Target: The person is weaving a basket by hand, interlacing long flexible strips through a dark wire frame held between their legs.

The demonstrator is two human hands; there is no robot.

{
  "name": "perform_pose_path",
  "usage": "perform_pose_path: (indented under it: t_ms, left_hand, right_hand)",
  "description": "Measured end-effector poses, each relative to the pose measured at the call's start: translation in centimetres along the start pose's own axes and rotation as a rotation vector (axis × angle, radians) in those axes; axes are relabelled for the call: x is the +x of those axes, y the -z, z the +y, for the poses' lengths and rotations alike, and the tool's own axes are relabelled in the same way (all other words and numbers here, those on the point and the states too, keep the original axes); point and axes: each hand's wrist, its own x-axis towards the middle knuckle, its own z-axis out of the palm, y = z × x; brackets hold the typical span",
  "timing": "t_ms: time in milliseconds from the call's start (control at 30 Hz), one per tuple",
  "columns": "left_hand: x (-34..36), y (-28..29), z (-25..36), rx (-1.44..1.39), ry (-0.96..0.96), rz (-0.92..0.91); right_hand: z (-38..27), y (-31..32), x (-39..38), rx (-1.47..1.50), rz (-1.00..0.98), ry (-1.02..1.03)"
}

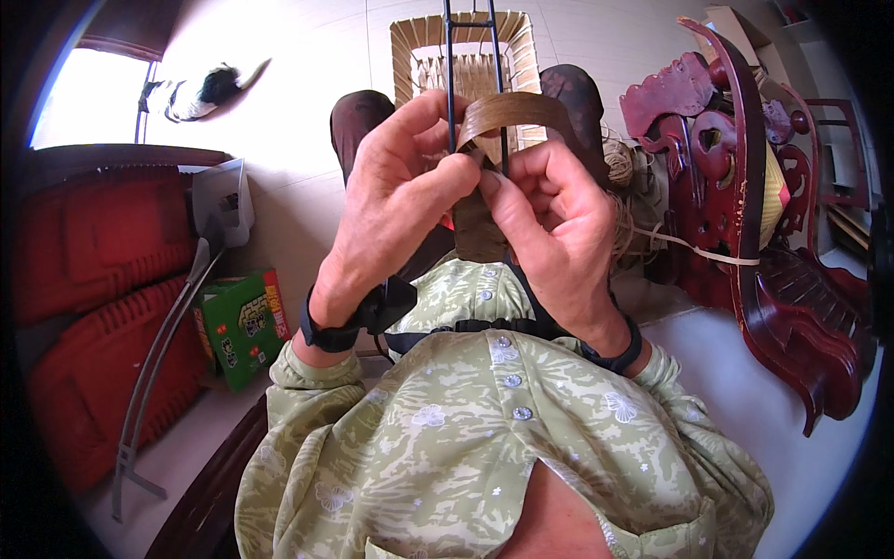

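One flat, glossy brown strip [521,110] was pinched at one black metal frame [451,65]

The strip was grasped between thumb and fingers by the left hand [396,196] and likewise by the right hand [563,219], the two thumb tips being set close together. Above them, it was bent into one arched loop, bowed toward the right. Two parallel rods, joined by one visible crossbar, made up the frame; its long axis was pointed straight away from the body. Below the thumbs, one brown covered section [480,233] was seen; whether it belonged to the strip could not be told. Beyond, one rectangular, beige woven basket [403,58] was framed by two dark-clad knees [361,119]. One carved, dark-red wooden chair [745,168] was seen at right, one green printed box [244,326] at left.
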Motion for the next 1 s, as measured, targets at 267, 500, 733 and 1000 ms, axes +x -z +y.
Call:
perform_pose_path:
  t_ms: [267,500,733,1000]
  left_hand:
    - [3.2,5.0,-1.6,-0.279,0.054,-0.574]
    - [5.5,4.6,-7.1,-0.491,-0.050,-0.503]
    - [4.3,5.7,-7.9,-1.005,-0.020,-0.576]
    - [1.9,11.4,-5.5,-0.863,-0.300,-0.429]
  right_hand:
    - [0.5,-0.4,0.0,0.003,0.011,0.026]
    - [-0.1,-0.4,0.3,0.084,-0.024,-0.089]
    - [-0.3,-0.9,0.3,0.073,-0.041,-0.064]
    - [-0.8,-0.5,0.3,0.065,-0.059,-0.124]
